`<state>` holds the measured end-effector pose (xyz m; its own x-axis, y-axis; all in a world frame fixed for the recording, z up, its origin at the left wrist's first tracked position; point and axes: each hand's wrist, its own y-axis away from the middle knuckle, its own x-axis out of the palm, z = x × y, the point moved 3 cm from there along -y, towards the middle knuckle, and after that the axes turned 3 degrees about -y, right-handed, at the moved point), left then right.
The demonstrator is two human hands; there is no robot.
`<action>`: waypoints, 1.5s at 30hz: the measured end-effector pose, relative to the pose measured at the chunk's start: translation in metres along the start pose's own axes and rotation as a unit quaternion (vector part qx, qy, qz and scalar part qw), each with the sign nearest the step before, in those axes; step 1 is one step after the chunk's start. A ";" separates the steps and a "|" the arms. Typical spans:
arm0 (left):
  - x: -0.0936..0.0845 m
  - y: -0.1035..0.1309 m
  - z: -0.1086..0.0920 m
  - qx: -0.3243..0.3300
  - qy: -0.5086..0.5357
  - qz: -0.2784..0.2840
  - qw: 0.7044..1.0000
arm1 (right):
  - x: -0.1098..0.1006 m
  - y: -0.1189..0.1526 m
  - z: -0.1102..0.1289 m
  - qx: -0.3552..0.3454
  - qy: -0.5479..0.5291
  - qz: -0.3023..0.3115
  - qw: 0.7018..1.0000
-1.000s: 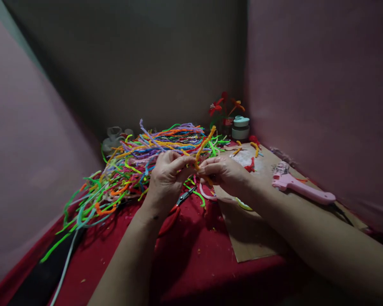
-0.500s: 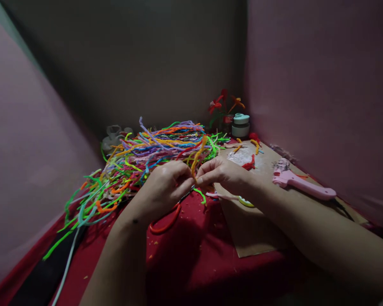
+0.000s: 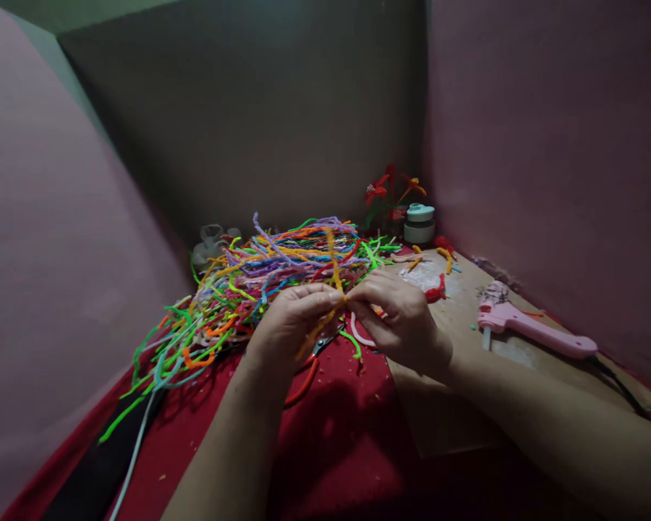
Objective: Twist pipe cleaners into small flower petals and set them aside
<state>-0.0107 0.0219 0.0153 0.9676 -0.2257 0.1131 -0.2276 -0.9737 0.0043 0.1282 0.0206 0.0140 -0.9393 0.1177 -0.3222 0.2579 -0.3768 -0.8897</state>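
Note:
An orange-yellow pipe cleaner (image 3: 333, 262) is pinched between my two hands, one end rising upward and another part hanging below the fingers. My left hand (image 3: 296, 315) grips it with thumb and forefinger from the left. From the right, the fingertips of my right hand (image 3: 396, 315) close on it at almost the same spot. Beneath my hands lie pliers or scissors with red handles (image 3: 304, 382), partly hidden by my left arm. A bright green pipe cleaner piece (image 3: 351, 343) rests on the red cloth (image 3: 336, 434) close by.
Behind my left hand spreads a big heap of colourful pipe cleaners (image 3: 282, 250). A pink glue gun (image 3: 542, 331) lies on brown cardboard (image 3: 461, 347) at right. Farther back stand a lidded jar (image 3: 419, 224) and red and orange pipe-cleaner flowers (image 3: 377, 189).
Both hands remain on the orange-yellow pipe cleaner, whose upright end now stands straighter, with a part showing below. My right hand has turned. The whole view has shifted slightly.

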 end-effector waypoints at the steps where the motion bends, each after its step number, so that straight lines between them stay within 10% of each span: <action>1: -0.001 0.003 -0.006 0.043 -0.031 -0.029 0.998 | 0.000 -0.001 -0.002 0.046 -0.051 -0.005 0.998; 8: 0.002 0.018 -0.035 0.297 -0.294 -0.021 0.908 | 0.007 -0.002 -0.015 0.313 -0.389 0.053 0.865; 13: 0.002 0.018 -0.032 0.335 -0.415 -0.045 0.845 | 0.006 -0.002 -0.016 0.337 -0.394 0.081 0.851; 22: -0.002 0.006 -0.010 0.062 -0.227 0.023 0.972 | 0.003 0.001 -0.001 0.095 -0.071 0.056 0.991; 26: -0.003 0.003 -0.011 0.068 -0.212 0.000 0.975 | 0.007 0.000 -0.007 0.180 -0.151 0.074 0.969; 29: -0.004 0.004 -0.015 0.099 -0.258 -0.042 0.960 | 0.012 0.001 -0.015 0.327 -0.329 0.101 0.880; 33: -0.003 0.006 -0.017 0.159 -0.352 -0.085 0.919 | 0.016 0.003 -0.022 0.403 -0.411 0.093 0.813; 40: 0.007 0.008 -0.016 0.333 -0.594 -0.135 0.720 | 0.016 0.005 -0.027 0.413 -0.362 0.045 0.835; 45: 0.010 0.009 -0.016 0.347 -0.629 -0.108 0.687 | 0.016 0.006 -0.027 0.397 -0.332 0.053 0.854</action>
<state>-0.0048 0.0117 0.0319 0.3988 0.5049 -0.7655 -0.3788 -0.6695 -0.6389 0.1207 0.0455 -0.0052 -0.9093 -0.4035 0.1020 0.3624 -0.8881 -0.2828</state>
